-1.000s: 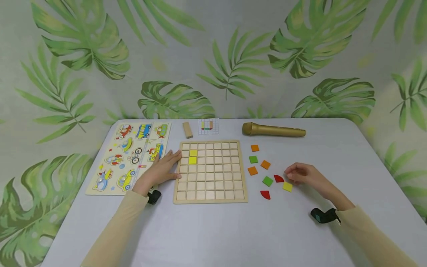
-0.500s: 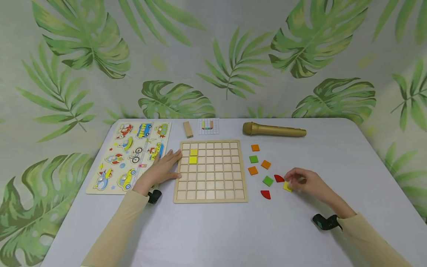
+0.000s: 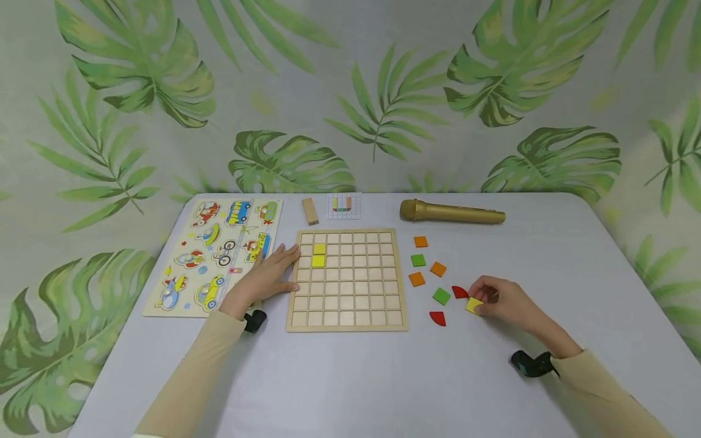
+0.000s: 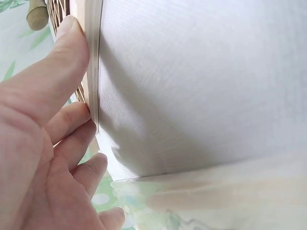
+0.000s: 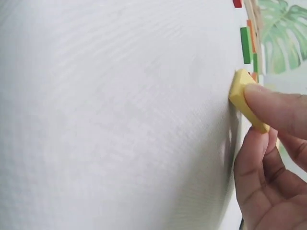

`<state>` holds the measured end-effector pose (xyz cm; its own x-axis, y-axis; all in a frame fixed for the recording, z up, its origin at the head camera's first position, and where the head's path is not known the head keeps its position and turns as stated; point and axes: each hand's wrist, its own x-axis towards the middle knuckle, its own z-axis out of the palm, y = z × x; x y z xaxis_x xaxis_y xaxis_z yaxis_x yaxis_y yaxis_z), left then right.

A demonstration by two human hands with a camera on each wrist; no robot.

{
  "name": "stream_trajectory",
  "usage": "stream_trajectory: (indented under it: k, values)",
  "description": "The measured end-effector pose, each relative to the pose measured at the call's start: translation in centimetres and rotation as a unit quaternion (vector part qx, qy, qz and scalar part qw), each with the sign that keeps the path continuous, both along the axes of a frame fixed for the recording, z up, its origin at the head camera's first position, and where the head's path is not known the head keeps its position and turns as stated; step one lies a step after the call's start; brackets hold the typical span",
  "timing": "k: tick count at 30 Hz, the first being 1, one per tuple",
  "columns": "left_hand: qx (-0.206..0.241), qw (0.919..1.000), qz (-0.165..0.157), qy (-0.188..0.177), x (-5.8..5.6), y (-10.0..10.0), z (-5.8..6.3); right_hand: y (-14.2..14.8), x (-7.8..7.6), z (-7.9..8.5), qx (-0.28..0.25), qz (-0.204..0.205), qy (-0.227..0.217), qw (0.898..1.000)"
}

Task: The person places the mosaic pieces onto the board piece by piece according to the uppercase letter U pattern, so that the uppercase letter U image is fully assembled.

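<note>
My right hand (image 3: 501, 303) pinches the yellow tile (image 3: 473, 305) beside a red piece (image 3: 459, 292) that a low sweep could knock; my left hand (image 3: 265, 281), spread against the board (image 3: 347, 302), could push it askew.

A white-clothed desk (image 3: 356, 383) carries a square wooden grid board (image 3: 346, 288), cream vehicle-picture board (image 3: 189, 277), gold microphone (image 3: 457, 212) and small coloured tiles (image 3: 417, 279).

You can read no word, number or brand here. Beyond the grid board (image 3: 347, 301), the wooden block (image 3: 310, 210) carries dark marks on its end, too small for you to decipher; likewise any lettering on the picture board (image 3: 212, 257), left of the grid board.
</note>
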<state>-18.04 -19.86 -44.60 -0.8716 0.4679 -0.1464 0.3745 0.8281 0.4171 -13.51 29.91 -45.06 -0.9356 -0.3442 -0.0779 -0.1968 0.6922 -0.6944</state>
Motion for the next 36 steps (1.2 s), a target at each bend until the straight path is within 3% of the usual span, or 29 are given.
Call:
stream_trajectory:
  k: [7, 13, 18, 29, 36]
  values:
    - [0.006, 1.0000, 0.000, -0.001, 0.0, 0.0, 0.0, 0.2, -0.3, 0.4, -0.045, 0.006, -0.048, 0.998]
    - [-0.002, 1.0000, 0.004, -0.003, 0.0, 0.2, 0.0, 0.2, -0.7, 0.4, -0.110, -0.015, -0.116, 0.987]
    - [-0.011, 0.9999, 0.005, -0.001, 0.0, 0.2, 0.1, -0.7, -1.3, 0.8, -0.138, -0.006, -0.127, 0.982]
    - [-0.005, 1.0000, 0.004, 0.006, 0.3, 0.2, 0.4, -6.3, -4.1, 1.8, -0.148, 0.040, -0.126, 0.980]
    - [-0.006, 1.0000, 0.004, 0.003, 0.2, 0.3, 0.4, -11.0, -5.7, 1.8, -0.180, 0.087, -0.135, 0.970]
